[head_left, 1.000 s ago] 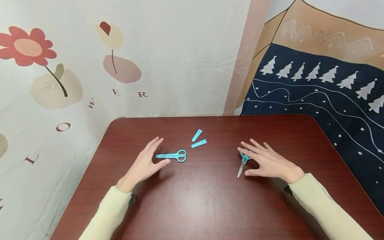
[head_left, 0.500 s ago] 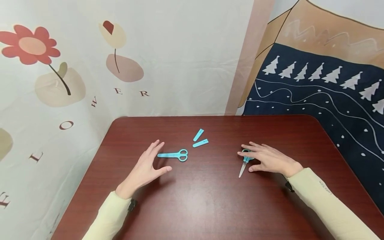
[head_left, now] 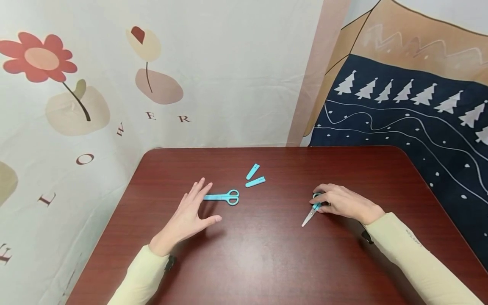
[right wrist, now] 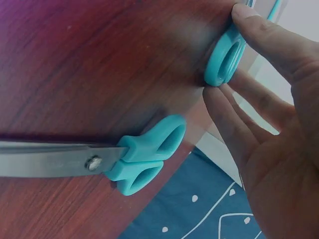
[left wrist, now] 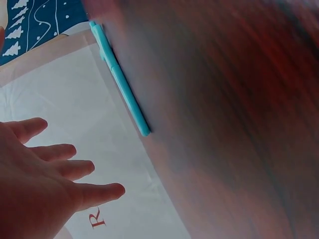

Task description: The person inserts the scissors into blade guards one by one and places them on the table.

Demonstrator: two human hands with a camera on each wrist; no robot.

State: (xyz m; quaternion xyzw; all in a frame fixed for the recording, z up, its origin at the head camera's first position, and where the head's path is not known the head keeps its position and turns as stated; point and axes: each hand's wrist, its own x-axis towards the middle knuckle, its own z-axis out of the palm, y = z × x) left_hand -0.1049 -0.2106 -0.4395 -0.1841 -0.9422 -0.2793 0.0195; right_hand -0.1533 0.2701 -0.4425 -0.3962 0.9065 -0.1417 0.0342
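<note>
My right hand (head_left: 345, 203) pinches the turquoise handle of a pair of scissors (head_left: 311, 214), whose metal blades point down-left in the head view. The right wrist view shows that handle (right wrist: 224, 57) between thumb and fingers. Closer to that camera lies a second bare-bladed pair of scissors (right wrist: 147, 149), hidden under the hand in the head view. My left hand (head_left: 187, 212) hovers with fingers spread, empty. Its fingers overlap the tip of a sheathed pair of turquoise scissors (head_left: 230, 197); the left wrist view has these sheathed scissors (left wrist: 119, 77) apart from the fingers.
Two turquoise blade covers, one upper (head_left: 253, 171) and one lower (head_left: 255, 182), lie toward the back middle of the dark red-brown table (head_left: 251, 262). Behind the table's far edge hangs a printed cloth (head_left: 228, 84) with flowers; a navy one (head_left: 381, 118) with white trees hangs at right.
My right fingers have closed on the scissors' handle, and the scissors have turned slightly. My left hand has stayed spread, shifting a little over the tip of the sheathed pair.
</note>
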